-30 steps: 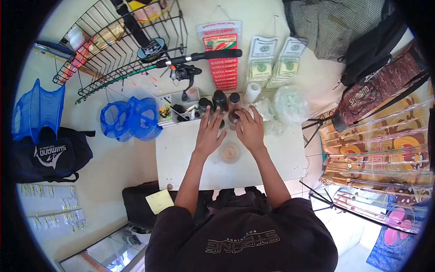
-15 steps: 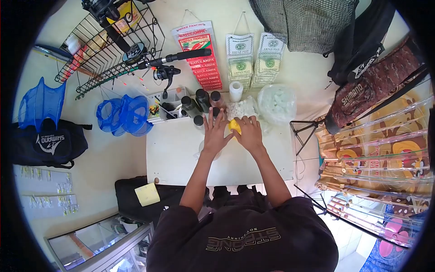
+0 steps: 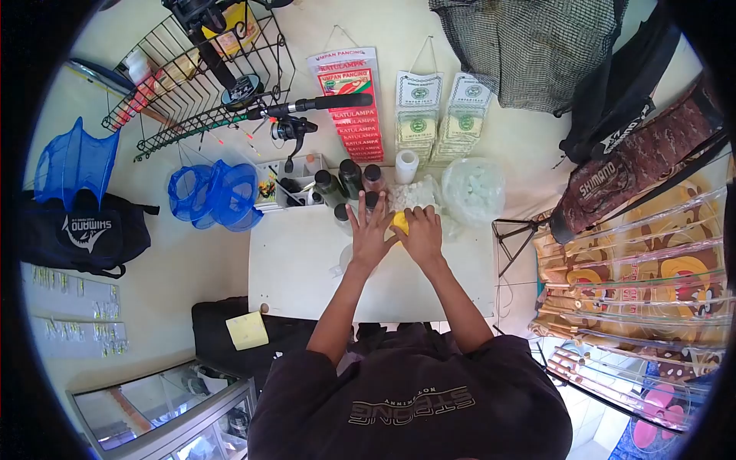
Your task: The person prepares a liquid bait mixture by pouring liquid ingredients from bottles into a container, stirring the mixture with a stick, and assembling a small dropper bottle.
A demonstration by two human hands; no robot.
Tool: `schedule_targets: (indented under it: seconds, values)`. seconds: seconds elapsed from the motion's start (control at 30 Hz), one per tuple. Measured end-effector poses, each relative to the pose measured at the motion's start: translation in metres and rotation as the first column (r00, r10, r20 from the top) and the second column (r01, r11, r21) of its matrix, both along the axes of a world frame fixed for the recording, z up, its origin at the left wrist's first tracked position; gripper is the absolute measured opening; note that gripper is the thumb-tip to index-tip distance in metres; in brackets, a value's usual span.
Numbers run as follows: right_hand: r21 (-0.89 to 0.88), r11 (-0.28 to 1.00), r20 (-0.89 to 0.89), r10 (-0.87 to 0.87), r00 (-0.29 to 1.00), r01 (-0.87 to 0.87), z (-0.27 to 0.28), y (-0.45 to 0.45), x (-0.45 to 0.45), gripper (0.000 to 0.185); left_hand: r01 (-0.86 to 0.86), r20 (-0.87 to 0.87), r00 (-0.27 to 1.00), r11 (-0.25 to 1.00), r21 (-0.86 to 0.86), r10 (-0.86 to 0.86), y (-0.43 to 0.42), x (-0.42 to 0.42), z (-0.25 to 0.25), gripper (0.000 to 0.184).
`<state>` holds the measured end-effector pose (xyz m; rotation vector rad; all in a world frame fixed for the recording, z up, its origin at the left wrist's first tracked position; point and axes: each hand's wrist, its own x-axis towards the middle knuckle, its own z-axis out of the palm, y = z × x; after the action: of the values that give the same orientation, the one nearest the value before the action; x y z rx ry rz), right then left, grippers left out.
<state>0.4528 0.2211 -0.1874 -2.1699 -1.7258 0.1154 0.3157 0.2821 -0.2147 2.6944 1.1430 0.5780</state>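
Newly arrived, a small bright-yellow object (image 3: pixel 400 221) (firmness of grip unclear) sits under the curled right hand (image 3: pixel 421 236), beside the spread-fingered left hand (image 3: pixel 371 239).

Far edge of the white table (image 3: pixel 299 268)
There were five dark-capped bottles (image 3: pixel 350 181), one white cylindrical container (image 3: pixel 405 168) and two clear plastic bags (image 3: pixel 474 192) of pale pieces.

- Small yellow object (image 3: pixel 400 222): partly covered by right hand (image 3: pixel 422 236); kind indeterminable.
- Clear, rounded vessel (image 3: pixel 346 257): largely behind left hand (image 3: pixel 371 238).
- Dark mesh net (image 3: pixel 529 54): cropped, upper edge.
- Small clear packets (image 3: pixel 69 284): contents illegibly small.
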Motion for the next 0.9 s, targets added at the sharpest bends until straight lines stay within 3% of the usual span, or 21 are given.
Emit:
schedule_targets:
  seconds: [0.27,0.43,0.57,0.63,0.73,0.9]
  values:
    - [-0.049,0.977,0.080,0.210,0.974,-0.207,0.002,0.003,0.023,0.047,0.059,0.043,0.997,0.998,-0.022,-0.058,0.008,0.002,-0.003,0.053]
    - [-0.081,0.893,0.074,0.448,0.891,-0.443,0.013,0.010,0.043,0.049,0.080,0.094,0.993,0.996,-0.033,-0.076,0.005,0.004,-0.007,0.057]
    - [0.006,0.938,0.184,0.340,0.922,-0.347,0.014,0.003,0.029,0.051,0.012,0.126,0.992,0.999,-0.032,-0.008,-0.004,0.011,-0.012,0.058]
    - [-0.132,0.991,0.244,0.053,0.968,-0.021,0.021,0.001,0.017,0.058,-0.060,0.094,0.994,0.997,-0.041,0.063,-0.011,0.017,-0.014,0.060]
    - [-0.061,0.997,0.309,0.069,0.949,-0.052,0.006,0.000,0.019,0.064,-0.094,0.105,0.990,0.995,-0.033,0.097,-0.013,0.019,-0.018,0.063]
    - [0.006,0.982,0.293,0.177,0.939,-0.187,-0.007,0.003,0.026,0.059,-0.022,0.141,0.989,0.997,-0.075,0.033,-0.007,0.014,-0.013,0.062]
